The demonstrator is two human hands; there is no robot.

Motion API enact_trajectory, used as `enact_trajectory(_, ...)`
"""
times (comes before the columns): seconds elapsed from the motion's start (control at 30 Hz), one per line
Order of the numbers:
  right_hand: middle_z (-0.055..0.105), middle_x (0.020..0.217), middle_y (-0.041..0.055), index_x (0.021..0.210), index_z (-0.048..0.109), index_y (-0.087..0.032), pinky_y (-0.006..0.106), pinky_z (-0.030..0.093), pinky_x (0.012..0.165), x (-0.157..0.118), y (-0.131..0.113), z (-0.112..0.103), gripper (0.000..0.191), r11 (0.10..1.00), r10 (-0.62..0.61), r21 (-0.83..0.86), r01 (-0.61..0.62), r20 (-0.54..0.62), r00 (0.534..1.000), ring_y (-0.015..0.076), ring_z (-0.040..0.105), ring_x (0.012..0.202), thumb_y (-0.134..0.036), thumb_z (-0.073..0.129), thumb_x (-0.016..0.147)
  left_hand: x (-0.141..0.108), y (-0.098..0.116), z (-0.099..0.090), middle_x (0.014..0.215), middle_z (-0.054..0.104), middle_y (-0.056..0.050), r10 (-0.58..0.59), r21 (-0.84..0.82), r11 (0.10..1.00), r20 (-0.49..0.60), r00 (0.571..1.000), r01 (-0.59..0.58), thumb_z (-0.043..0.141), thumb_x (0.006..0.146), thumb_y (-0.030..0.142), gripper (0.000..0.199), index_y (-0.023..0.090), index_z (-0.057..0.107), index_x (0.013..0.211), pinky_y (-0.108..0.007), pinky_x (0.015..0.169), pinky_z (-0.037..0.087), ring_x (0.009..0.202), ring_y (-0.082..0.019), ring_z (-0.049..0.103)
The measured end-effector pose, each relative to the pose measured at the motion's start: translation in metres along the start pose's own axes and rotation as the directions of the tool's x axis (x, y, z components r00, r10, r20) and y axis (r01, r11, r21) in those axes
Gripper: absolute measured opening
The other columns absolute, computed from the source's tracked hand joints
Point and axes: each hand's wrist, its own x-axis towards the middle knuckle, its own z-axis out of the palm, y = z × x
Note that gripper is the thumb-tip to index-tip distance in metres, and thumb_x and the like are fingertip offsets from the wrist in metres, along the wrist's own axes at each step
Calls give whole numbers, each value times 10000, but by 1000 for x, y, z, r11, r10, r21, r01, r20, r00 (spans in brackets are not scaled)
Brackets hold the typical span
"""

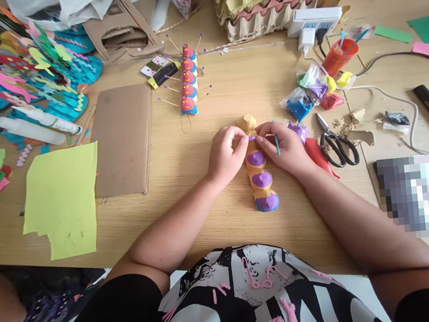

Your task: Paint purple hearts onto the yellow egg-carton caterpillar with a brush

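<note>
The egg-carton strip point(257, 168) lies lengthwise in front of the person, with both hands over its far half. The left hand point(227, 152) and right hand point(283, 146) pinch a small purple clay roll point(252, 138) between their fingertips, just above the strip. A thin blue stick point(277, 145) shows against the right hand's fingers; whether it is gripped cannot be told. The three nearer cups already wear purple caps, the nearest also a blue rim, while the farthest is plain orange. The step in hand appears to be shaping clay for decoration; the next move would call for settling it lightly on the strip without denting the caps.

The counter point(184, 159) beneath the strip is wood-grained and busy. Beyond the strip and to its left stands an egg-carton caterpillar point(188, 80) with smiling faces and purple-tipped sticks. Farther left are a cardboard sheet point(121, 134) and yellow-green paper point(63, 190). Right of the strip lie black-handled scissors point(342, 149), with bagged clay point(299, 106) and an orange cup point(341, 57) beyond them. Stacked egg trays point(261, 12) stand well beyond the strip, beside a white power strip point(317, 19).
</note>
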Motion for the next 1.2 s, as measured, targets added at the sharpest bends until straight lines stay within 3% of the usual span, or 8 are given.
enact_trajectory(0.17,819,1303,110,1015,668,-291,476,678,990,-2,-1,-1,318,997,22,73,-20,-17,1000,306,779,1191,-564,830,1002,0,0,-1,1036,777,-36,4,65,998,4,1000,-4,703,1074,173,136,264,638,997,-385,1014,558,1053,-228,729)
enact_trajectory(0.33,828,1287,113,977,669,-290,520,656,1063,-3,-4,-4,303,998,-2,61,1,4,1000,326,776,1230,-565,785,1031,1,0,1,984,775,-36,21,49,999,-13,1000,-20,713,1068,177,176,260,638,932,-400,999,542,1018,-236,731)
enact_trajectory(0.5,843,1232,104,943,664,-295,534,641,1073,-1,-3,-4,304,999,0,34,0,-2,1000,327,776,1186,-562,783,1025,3,2,-1,991,788,-45,-37,73,997,36,999,34,696,1080,211,190,264,642,906,-414,1002,552,1024,-244,733)
enact_trajectory(0.7,840,1189,104,917,653,-286,501,639,1017,-1,-2,-1,258,1000,24,14,-24,-5,1000,308,768,1102,-488,783,1011,3,6,-2,1000,787,-51,-45,40,998,20,999,44,715,1120,327,257,259,648,881,-413,1020,556,1031,-239,740)
enact_trajectory(0.83,830,1189,108,908,657,-274,492,641,998,-1,-2,-2,247,999,28,20,-28,2,1000,303,764,1087,-459,786,1007,3,6,-1,966,779,-24,-7,69,998,0,1000,7,825,1046,282,232,257,656,888,-401,1023,548,1020,-228,743)
enact_trajectory(1.2,792,1178,94,959,638,-286,468,671,927,-1,2,1,306,993,40,110,-39,-9,999,284,756,1037,-522,831,985,3,7,-4,1082,806,-45,15,35,999,-11,1000,-14,814,1045,226,85,260,740,1021,-416,1078,566,1116,-244,749)
